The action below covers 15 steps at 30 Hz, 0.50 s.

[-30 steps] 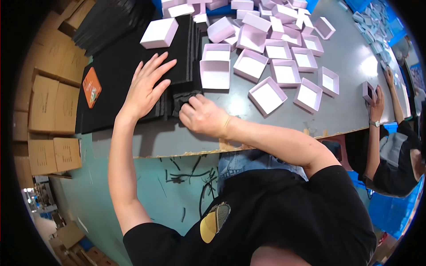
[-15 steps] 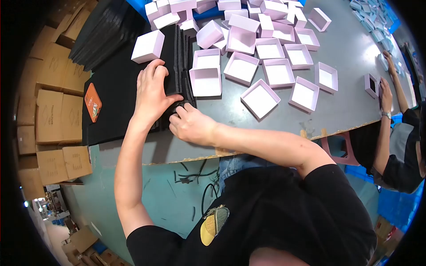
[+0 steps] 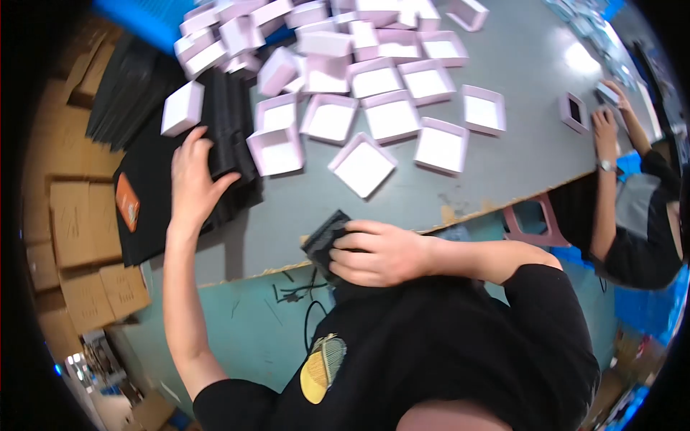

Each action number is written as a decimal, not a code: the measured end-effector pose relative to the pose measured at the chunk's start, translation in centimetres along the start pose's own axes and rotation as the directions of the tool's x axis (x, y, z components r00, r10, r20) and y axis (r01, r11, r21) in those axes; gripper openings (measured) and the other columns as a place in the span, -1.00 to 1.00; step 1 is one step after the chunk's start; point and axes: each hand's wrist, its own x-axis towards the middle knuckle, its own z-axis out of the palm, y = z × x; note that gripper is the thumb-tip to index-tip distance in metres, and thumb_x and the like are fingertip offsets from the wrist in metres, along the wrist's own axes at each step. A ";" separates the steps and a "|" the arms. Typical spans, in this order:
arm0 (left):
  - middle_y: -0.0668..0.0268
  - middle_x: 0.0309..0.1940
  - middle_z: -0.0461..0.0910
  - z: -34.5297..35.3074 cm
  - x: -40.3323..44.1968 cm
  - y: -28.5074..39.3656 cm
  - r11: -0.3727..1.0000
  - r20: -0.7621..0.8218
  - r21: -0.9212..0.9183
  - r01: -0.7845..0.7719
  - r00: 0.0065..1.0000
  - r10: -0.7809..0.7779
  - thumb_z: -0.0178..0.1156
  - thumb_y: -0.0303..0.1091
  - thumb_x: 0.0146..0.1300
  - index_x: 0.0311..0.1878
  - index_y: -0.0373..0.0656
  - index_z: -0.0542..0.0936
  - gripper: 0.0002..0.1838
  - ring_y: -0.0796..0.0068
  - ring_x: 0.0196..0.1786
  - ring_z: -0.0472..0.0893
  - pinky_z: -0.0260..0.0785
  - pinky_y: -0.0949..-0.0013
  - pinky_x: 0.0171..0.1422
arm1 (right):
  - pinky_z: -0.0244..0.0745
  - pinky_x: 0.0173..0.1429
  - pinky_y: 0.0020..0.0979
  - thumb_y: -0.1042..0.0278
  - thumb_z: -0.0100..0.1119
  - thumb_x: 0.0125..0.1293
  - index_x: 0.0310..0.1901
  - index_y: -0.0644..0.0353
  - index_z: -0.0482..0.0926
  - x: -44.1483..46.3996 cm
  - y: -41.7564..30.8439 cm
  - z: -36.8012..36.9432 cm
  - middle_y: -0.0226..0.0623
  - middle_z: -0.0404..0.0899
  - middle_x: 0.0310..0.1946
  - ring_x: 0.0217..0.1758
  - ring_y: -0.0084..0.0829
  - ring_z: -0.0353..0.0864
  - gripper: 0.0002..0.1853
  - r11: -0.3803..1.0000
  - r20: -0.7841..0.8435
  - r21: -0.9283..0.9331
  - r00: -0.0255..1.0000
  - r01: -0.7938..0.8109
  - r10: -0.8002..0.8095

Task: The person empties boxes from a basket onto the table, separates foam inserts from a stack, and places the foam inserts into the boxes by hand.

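My right hand (image 3: 381, 255) grips a small black foam-like piece (image 3: 327, 238) close to my body, above the table's front edge. Fingers spread and thumb apart, my left hand (image 3: 191, 176) lies on the stack of black foam-like sheets (image 3: 228, 118). Just beyond its fingertips, a pale pink box (image 3: 182, 109) rests on the sheets. Open pale boxes stand to the right of the stack, the nearest being a white-bottomed box (image 3: 363, 167).
More pale boxes (image 3: 327, 43) are heaped at the back by a blue bin (image 3: 147, 21). An orange card-like item (image 3: 127, 202) lies on the black sheets. Cartons (image 3: 83, 223) are piled at left. On the right, a co-worker's hands (image 3: 607, 126) are near a small box (image 3: 574, 113).
My right hand has come away from the black stack toward my body, carrying a black piece. My left hand stays on the stack. The whole view has shifted.
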 end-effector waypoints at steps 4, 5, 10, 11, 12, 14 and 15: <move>0.00 0.34 0.39 -2.2 -0.1 2.2 0.989 0.060 0.130 0.066 0.995 -0.075 0.49 -0.47 -0.05 0.16 -0.28 0.43 -0.34 -0.13 0.40 0.35 0.13 -0.07 0.50 | 0.56 0.13 -0.13 0.46 0.25 0.20 -0.04 0.27 0.65 -5.8 -1.3 -9.1 -0.17 0.62 -0.03 0.06 -0.23 0.59 -0.72 0.967 -0.128 -0.144 0.973 -0.212 0.194; 0.00 0.34 0.40 -2.8 0.1 3.6 0.974 0.041 0.210 0.079 0.995 -0.089 0.45 -0.52 -0.01 0.21 -0.29 0.43 -0.34 -0.12 0.43 0.33 0.09 -0.06 0.54 | 0.56 0.12 -0.12 0.47 0.29 0.17 -0.04 0.26 0.66 -6.8 -1.7 -10.8 -0.18 0.62 -0.03 0.06 -0.24 0.59 -0.70 0.931 -0.141 -0.212 0.952 -0.298 0.272; -0.01 0.45 0.30 1.5 6.1 17.6 0.804 0.073 -0.580 -0.132 0.974 0.212 0.49 -0.45 -0.11 0.42 -0.20 0.36 -0.09 -0.04 0.54 0.23 0.08 0.06 0.60 | 0.56 0.17 -0.14 0.46 0.29 0.16 0.00 0.19 0.66 -12.0 -1.2 -10.1 -0.24 0.59 0.03 0.10 -0.28 0.59 -0.67 0.845 -0.207 -0.350 0.913 -0.405 0.352; -0.03 0.47 0.24 3.0 8.0 20.0 0.820 0.082 -0.514 -0.252 0.937 0.340 0.49 -0.44 -0.11 0.45 -0.21 0.32 -0.05 -0.09 0.56 0.17 0.05 0.02 0.61 | 0.56 0.18 -0.15 0.47 0.28 0.16 0.01 0.17 0.66 -12.4 -0.9 -9.4 -0.25 0.59 0.04 0.11 -0.29 0.59 -0.66 0.844 -0.187 -0.357 0.916 -0.400 0.355; 0.05 0.50 0.25 4.5 9.8 22.0 0.798 0.088 -0.543 -0.261 0.928 0.363 0.49 -0.44 -0.08 0.43 -0.20 0.34 -0.09 -0.02 0.58 0.18 0.07 0.08 0.61 | 0.55 0.23 -0.16 0.47 0.25 0.19 0.03 0.14 0.65 -12.9 -0.7 -8.8 -0.28 0.58 0.06 0.13 -0.31 0.59 -0.66 0.846 -0.176 -0.359 0.919 -0.394 0.353; 0.00 0.45 0.31 7.9 13.1 23.7 0.711 0.054 -0.638 -0.295 0.905 0.423 0.48 -0.39 -0.07 0.40 -0.23 0.36 -0.12 -0.06 0.53 0.24 0.11 0.05 0.58 | 0.52 0.30 -0.10 0.44 0.23 0.18 0.03 0.15 0.65 -12.4 -0.2 -8.3 -0.26 0.58 0.06 0.15 -0.26 0.58 -0.66 0.844 -0.205 -0.342 0.909 -0.414 0.363; -0.06 0.40 0.35 8.8 14.7 24.4 0.645 0.014 -0.695 -0.318 0.891 0.454 0.49 -0.37 -0.09 0.37 -0.25 0.38 -0.13 -0.10 0.50 0.27 0.15 0.03 0.55 | 0.51 0.33 -0.08 0.44 0.22 0.17 0.03 0.17 0.66 -11.8 0.0 -8.1 -0.24 0.58 0.06 0.16 -0.24 0.58 -0.65 0.845 -0.215 -0.321 0.901 -0.429 0.376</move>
